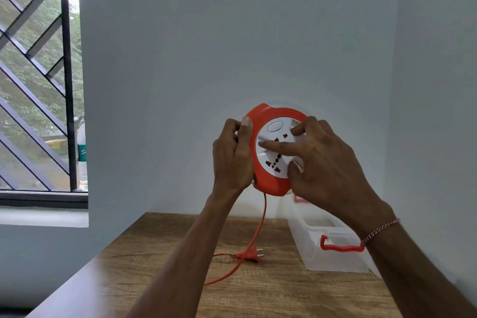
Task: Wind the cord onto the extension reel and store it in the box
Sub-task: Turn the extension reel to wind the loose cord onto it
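Note:
I hold a round orange extension reel (268, 183) with a white socket face up in front of the wall, above the table. My left hand (232, 155) grips its left rim, thumb on the top edge. My right hand (327, 162) rests on the white face with its fingers spread over the sockets. An orange cord (254, 235) hangs from the reel's bottom down to the wooden table (258, 297), loops there, and ends in an orange two-pin plug (251, 253). A clear plastic box (333, 253) with an orange handle stands at the right, partly hidden by my right forearm.
The table stands in a corner, with white walls behind and to the right. A barred window (38, 85) lies to the left, past the table's left edge.

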A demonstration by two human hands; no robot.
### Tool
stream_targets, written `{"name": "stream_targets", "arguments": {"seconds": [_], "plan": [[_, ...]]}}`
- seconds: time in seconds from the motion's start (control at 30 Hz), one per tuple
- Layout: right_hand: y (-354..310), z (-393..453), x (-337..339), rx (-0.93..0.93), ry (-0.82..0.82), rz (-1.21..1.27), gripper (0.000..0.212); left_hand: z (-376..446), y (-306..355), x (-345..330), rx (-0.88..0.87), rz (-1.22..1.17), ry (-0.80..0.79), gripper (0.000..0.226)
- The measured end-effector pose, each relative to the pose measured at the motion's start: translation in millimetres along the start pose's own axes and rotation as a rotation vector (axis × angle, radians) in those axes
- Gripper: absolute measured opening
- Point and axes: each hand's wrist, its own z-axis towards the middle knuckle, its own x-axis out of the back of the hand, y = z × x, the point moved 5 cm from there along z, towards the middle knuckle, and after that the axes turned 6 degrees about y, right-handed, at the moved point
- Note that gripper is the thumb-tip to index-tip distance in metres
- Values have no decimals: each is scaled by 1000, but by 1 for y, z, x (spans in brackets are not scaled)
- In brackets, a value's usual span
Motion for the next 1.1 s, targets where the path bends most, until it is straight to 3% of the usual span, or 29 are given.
{"name": "stream_targets", "arguments": {"seconds": [0.33,0.5,0.6,0.7,0.77,0.9,1.1], "plan": [[8,-1,1,-228,117,117,76,-1,1,-1,-1,13,0,21],[6,0,0,-215,139,56,79,0,-1,1,0,28,17,23],[9,4,3,-134,171,50,68,1,-2,2,28,9,28,26],[9,6,10,-22,216,132,38,2,-2,2,40,-2,27,25],[6,8,11,40,159,163,22,3,-2,3,53,-17,24,22],[-5,4,4,112,-66,53,48,3,0,3,37,-31,27,19],[-8,3,4,95,-44,-105,57,4,-1,2,-13,1,8,27]]}}
